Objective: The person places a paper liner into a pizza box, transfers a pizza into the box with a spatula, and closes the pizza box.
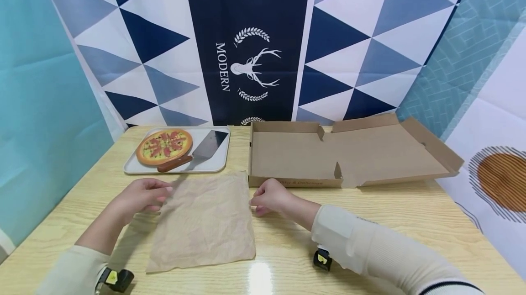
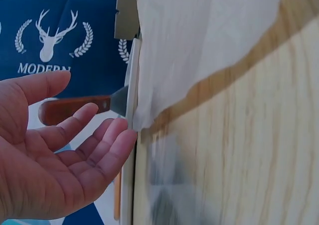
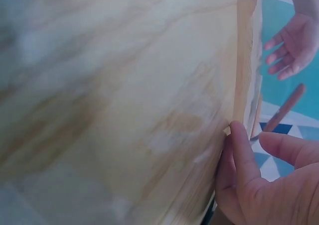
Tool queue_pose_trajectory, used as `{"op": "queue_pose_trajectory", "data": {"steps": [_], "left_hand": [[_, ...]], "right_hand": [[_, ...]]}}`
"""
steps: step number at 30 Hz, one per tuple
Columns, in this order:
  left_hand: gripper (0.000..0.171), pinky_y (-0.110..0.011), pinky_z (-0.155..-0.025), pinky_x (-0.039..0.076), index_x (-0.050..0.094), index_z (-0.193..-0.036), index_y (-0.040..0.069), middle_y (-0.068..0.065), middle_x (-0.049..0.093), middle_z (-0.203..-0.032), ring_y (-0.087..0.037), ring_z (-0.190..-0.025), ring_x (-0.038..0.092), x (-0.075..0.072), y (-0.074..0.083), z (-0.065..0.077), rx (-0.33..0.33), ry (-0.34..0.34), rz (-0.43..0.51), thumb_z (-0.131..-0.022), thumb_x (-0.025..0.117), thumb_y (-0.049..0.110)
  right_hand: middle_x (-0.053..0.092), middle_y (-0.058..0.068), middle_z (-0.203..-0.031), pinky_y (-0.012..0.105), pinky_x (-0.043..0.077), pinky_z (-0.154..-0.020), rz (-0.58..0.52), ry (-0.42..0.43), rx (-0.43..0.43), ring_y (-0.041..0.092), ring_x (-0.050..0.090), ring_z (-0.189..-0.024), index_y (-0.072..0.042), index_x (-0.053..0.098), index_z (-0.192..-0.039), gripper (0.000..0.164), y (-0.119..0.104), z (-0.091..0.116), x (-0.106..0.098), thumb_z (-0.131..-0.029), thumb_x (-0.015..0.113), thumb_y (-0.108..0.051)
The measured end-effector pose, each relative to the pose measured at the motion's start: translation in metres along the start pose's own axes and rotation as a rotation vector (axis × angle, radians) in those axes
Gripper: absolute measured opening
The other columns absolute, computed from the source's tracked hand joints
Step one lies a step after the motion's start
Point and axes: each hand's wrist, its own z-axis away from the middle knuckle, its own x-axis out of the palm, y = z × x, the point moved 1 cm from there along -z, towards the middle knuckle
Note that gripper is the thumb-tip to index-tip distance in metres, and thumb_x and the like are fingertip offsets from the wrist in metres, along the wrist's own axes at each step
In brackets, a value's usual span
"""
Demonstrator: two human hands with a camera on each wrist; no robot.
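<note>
A square sheet of brown parchment paper (image 1: 205, 226) lies creased on the wooden table between the two hands. My left hand (image 1: 144, 197) hovers at its upper left edge. In the left wrist view that hand (image 2: 65, 155) has its palm showing, fingers loosely bent and nothing in them. Beside the paper's upper right edge is my right hand (image 1: 269, 198), close to the box front. The right wrist view shows this hand (image 3: 269, 180) with its fingertips down at the table surface by the paper's edge and the thumb held apart.
At the back left a white tray (image 1: 219, 161) holds a pizza (image 1: 164, 146) and a wooden-handled pizza server (image 1: 209, 144), whose handle overhangs the tray's front. An opened cardboard pizza box (image 1: 287, 153) stands at the back right, its lid (image 1: 382, 151) folded out rightward. A patterned cloth hangs behind.
</note>
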Motion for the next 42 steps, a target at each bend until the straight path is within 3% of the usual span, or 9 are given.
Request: {"op": "queue_pose_trajectory", "data": {"steps": [6, 11, 16, 24, 33, 42], "left_hand": [[0.052, -0.034, -0.077, 0.056, 0.044, -0.133, -0.014, -0.026, 0.052, -0.128, -0.025, -0.106, 0.058, -0.006, -0.004, -0.001, -0.055, -0.001, 0.022, -0.101, 0.053, 0.025], [0.053, -0.034, -0.077, 0.056, 0.038, -0.137, -0.015, -0.029, 0.046, -0.133, -0.03, -0.113, 0.054, -0.008, -0.007, -0.001, -0.078, 0.001, 0.052, -0.102, 0.05, 0.024], [0.054, -0.036, -0.078, 0.056, 0.037, -0.137, -0.016, -0.025, 0.049, -0.128, -0.022, -0.103, 0.057, -0.01, -0.011, -0.001, -0.086, -0.006, 0.102, -0.102, 0.05, 0.023], [0.054, -0.037, -0.081, 0.055, 0.038, -0.136, -0.016, -0.024, 0.049, -0.13, -0.022, -0.105, 0.056, -0.01, -0.016, -0.002, -0.086, -0.02, 0.115, -0.101, 0.052, 0.023], [0.051, -0.037, -0.082, 0.055, 0.037, -0.133, -0.018, -0.019, 0.052, -0.121, -0.014, -0.093, 0.062, -0.009, -0.016, 0.0, -0.074, -0.02, 0.179, -0.1, 0.052, 0.018], [0.052, -0.038, -0.084, 0.054, 0.028, -0.136, -0.02, -0.014, 0.061, -0.11, -0.014, -0.09, 0.066, -0.011, -0.023, -0.003, -0.087, -0.029, 0.343, -0.102, 0.047, 0.014]], "right_hand": [[0.06, 0.015, -0.076, 0.033, 0.058, -0.064, -0.088, -0.022, 0.049, 0.018, 0.062, -0.058, 0.004, 0.056, -0.076, 0.014, -0.004, -0.003, 0.004, -0.085, 0.065, 0.009], [0.058, 0.014, -0.067, 0.032, 0.057, -0.06, -0.163, -0.037, 0.087, 0.016, 0.058, -0.052, 0.004, 0.055, -0.076, 0.014, -0.006, -0.006, 0.009, -0.085, 0.065, 0.01], [0.058, 0.013, -0.064, 0.033, 0.057, -0.057, -0.186, -0.046, 0.104, 0.015, 0.057, -0.049, 0.006, 0.058, -0.077, 0.011, -0.008, -0.006, 0.014, -0.085, 0.065, 0.011], [0.061, 0.011, -0.073, 0.029, 0.056, -0.057, -0.214, 0.037, -0.02, 0.015, 0.059, -0.056, 0.008, 0.062, -0.09, 0.005, -0.005, -0.009, 0.023, -0.086, 0.063, 0.012], [0.059, 0.012, -0.087, 0.03, 0.056, -0.061, -0.24, 0.053, -0.083, 0.017, 0.061, -0.068, 0.006, 0.059, -0.095, 0.007, -0.011, -0.013, 0.019, -0.089, 0.056, 0.005], [0.061, 0.012, -0.091, 0.033, 0.056, -0.068, -0.269, 0.052, -0.1, 0.02, 0.061, -0.075, 0.005, 0.054, -0.101, 0.007, -0.018, -0.008, 0.013, -0.095, 0.051, 0.002]]}}
